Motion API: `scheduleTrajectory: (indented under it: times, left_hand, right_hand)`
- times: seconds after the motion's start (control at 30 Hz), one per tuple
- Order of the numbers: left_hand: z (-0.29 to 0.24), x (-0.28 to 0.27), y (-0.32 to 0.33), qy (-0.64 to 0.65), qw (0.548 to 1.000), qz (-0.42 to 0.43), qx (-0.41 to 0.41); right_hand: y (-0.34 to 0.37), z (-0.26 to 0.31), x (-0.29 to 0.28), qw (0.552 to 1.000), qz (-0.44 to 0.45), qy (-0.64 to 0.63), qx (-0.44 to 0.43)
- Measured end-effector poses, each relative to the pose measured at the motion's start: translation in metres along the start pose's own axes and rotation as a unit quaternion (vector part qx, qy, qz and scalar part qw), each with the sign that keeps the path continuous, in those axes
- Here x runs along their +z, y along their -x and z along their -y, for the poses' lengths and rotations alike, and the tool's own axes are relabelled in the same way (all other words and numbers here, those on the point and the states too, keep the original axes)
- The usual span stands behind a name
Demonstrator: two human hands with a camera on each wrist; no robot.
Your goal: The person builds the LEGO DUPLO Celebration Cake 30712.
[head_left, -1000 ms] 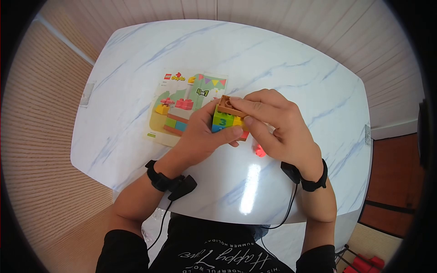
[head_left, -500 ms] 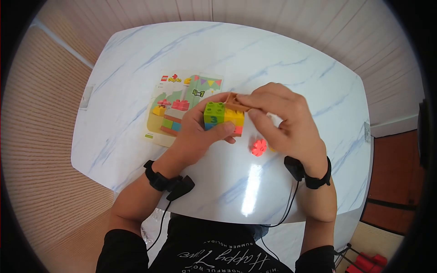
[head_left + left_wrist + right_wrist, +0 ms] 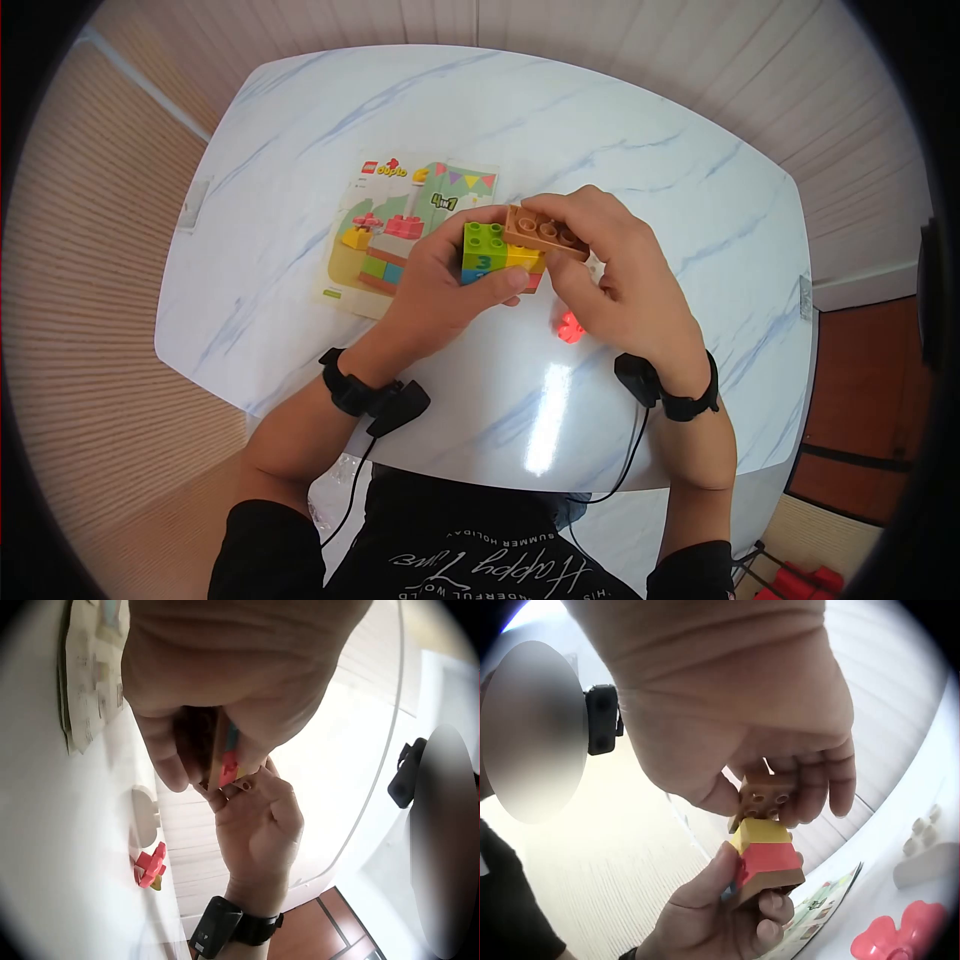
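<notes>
My left hand (image 3: pixel 440 290) grips a block stack, its thumb along the near side. A green brick (image 3: pixel 483 240) marked 3 and a yellow brick (image 3: pixel 525 258) form the top; red (image 3: pixel 769 857) and brown (image 3: pixel 769 885) layers show below the yellow in the right wrist view. My right hand (image 3: pixel 630 275) pinches a long brown brick (image 3: pixel 545 232), round shapes on its visible face, tilted at the yellow brick and reaching past it to the right. Whether the two are joined, I cannot tell. Fingers partly cover the stack in the left wrist view.
A printed booklet (image 3: pixel 348 270) lies left of and behind the hands. Near the right hand, a red flower piece (image 3: pixel 570 327) and a white piece (image 3: pixel 926 862) rest on the marbled table (image 3: pixel 300 200). Part of something yellow (image 3: pixel 157 883) shows beside the flower.
The brown brick has turned and shifted right, showing more of its long face. Compared with half a second ago, the left hand and stack are slightly further right; both hands keep their holds.
</notes>
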State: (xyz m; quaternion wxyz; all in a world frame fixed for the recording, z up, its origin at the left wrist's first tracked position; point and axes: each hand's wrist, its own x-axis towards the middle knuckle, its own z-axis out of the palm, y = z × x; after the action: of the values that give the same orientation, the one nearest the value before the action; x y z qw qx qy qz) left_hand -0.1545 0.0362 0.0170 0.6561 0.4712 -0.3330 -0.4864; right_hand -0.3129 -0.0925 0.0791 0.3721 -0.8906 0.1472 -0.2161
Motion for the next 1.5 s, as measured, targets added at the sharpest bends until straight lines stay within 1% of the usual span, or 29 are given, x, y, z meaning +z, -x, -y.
scheduleTrajectory:
  times: [0.07, 0.17, 0.33, 0.4, 0.53, 0.6, 0.63, 0.7, 0.8, 0.83, 0.87, 0.9, 0.93, 0.97, 1.0, 1.03, 1.07, 1.13, 1.17, 1.2, 1.23, 1.27, 1.3, 1.33, 1.37, 1.4, 1.43, 1.47, 1.5]
  left_hand:
    - [-0.001, -0.001, -0.001, 0.005, 1.0, 0.023, -0.008]
    - [-0.004, 0.0, -0.001, -0.003, 0.999, 0.034, -0.018]
    - [0.0, -0.001, -0.002, -0.01, 0.999, 0.029, -0.013]
    - [0.0, 0.0, -0.002, -0.01, 0.999, 0.031, -0.02]
    - [0.002, -0.002, -0.001, -0.016, 0.999, 0.033, -0.025]
    - [0.003, -0.003, -0.001, -0.02, 0.999, 0.032, -0.025]
    - [0.003, -0.002, 0.0, -0.023, 0.999, 0.033, -0.023]
    - [0.003, -0.001, 0.0, -0.025, 0.999, 0.034, -0.022]
    - [0.002, 0.0, 0.002, -0.013, 0.999, 0.041, -0.02]
    - [0.002, 0.0, 0.002, -0.05, 0.998, 0.044, -0.015]
    - [0.002, 0.0, 0.002, -0.087, 0.995, 0.047, -0.009]
    - [0.002, 0.0, 0.002, -0.087, 0.995, 0.046, -0.008]
    - [0.003, -0.001, 0.002, -0.105, 0.993, 0.052, -0.015]
    - [0.003, -0.001, 0.002, -0.122, 0.991, 0.057, -0.023]
    - [0.004, 0.0, 0.003, -0.122, 0.991, 0.057, -0.024]
    - [0.005, 0.001, 0.003, -0.123, 0.99, 0.061, -0.011]
    - [0.006, 0.002, 0.003, -0.123, 0.99, 0.066, 0.0]
    - [0.006, 0.004, 0.004, -0.121, 0.99, 0.07, -0.011]
    - [0.005, 0.005, 0.005, -0.119, 0.99, 0.071, -0.021]
    - [0.007, 0.006, 0.005, -0.119, 0.99, 0.072, -0.02]
    - [0.008, 0.006, 0.005, -0.179, 0.981, 0.057, 0.043]
    - [0.009, 0.006, 0.005, -0.239, 0.964, 0.041, 0.106]
    - [0.009, 0.006, 0.004, -0.241, 0.964, 0.041, 0.107]
    - [0.008, 0.006, 0.003, -0.21, 0.97, 0.033, 0.12]
    - [0.008, 0.005, 0.002, -0.179, 0.975, 0.025, 0.132]
    - [0.006, 0.005, 0.002, -0.179, 0.975, 0.024, 0.132]
    - [0.002, 0.006, 0.003, -0.107, 0.992, 0.021, 0.068]
    - [0.0, 0.006, 0.003, -0.035, 0.999, 0.018, 0.005]
    - [0.0, 0.006, 0.003, -0.035, 0.999, 0.018, 0.006]
  right_hand:
    - [0.001, 0.0, 0.0, 1.0, -0.001, 0.006, 0.002]
    - [0.002, 0.001, -0.002, 1.0, -0.001, 0.028, 0.004]
    - [0.004, 0.0, -0.003, 0.999, -0.007, 0.05, -0.009]
    - [0.004, 0.002, -0.007, 0.996, -0.006, 0.086, -0.025]
    - [0.004, 0.007, -0.008, 0.996, -0.002, 0.09, -0.018]
    - [0.004, 0.012, -0.005, 0.999, -0.028, 0.041, 0.001]
    - [0.003, 0.012, -0.005, 0.999, -0.027, 0.041, 0.0]
    - [0.003, 0.011, -0.003, 0.999, -0.037, 0.01, -0.029]
    - [0.001, 0.006, -0.005, 0.998, -0.036, -0.015, -0.046]
    - [0.001, 0.003, -0.002, 0.998, -0.035, -0.015, -0.046]
    - [0.0, -0.001, 0.003, 0.994, -0.086, -0.056, -0.047]
    - [-0.001, -0.003, 0.007, 0.985, -0.136, -0.096, -0.047]
    - [-0.001, -0.002, 0.01, 0.985, -0.135, -0.096, -0.049]
    - [0.0, -0.001, 0.014, 0.97, -0.154, -0.188, 0.007]
    - [0.0, 0.001, 0.018, 0.943, -0.172, -0.277, 0.063]
    - [-0.002, 0.001, 0.022, 0.933, -0.181, -0.305, 0.06]
    - [-0.002, 0.002, 0.027, 0.933, -0.182, -0.305, 0.062]
    - [-0.002, 0.005, 0.035, 0.905, -0.211, -0.365, 0.055]
    - [0.0, 0.003, 0.037, 0.906, -0.211, -0.364, 0.055]
    - [0.001, -0.001, 0.041, 0.924, -0.204, -0.319, 0.046]
    - [0.002, -0.003, 0.042, 0.941, -0.195, -0.274, 0.036]
    - [0.002, -0.003, 0.041, 0.941, -0.195, -0.274, 0.035]
    - [0.003, -0.003, 0.04, 0.965, -0.175, -0.195, 0.032]
    - [0.003, -0.003, 0.039, 0.981, -0.153, -0.114, 0.03]
    - [0.003, -0.002, 0.039, 0.981, -0.153, -0.114, 0.029]
    - [0.003, 0.001, 0.039, 0.977, -0.152, -0.145, 0.043]
    - [0.002, 0.004, 0.039, 0.971, -0.151, -0.177, 0.056]
    - [0.001, 0.006, 0.039, 0.964, -0.149, -0.207, 0.068]
    - [0.002, 0.004, 0.04, 0.965, -0.149, -0.207, 0.068]
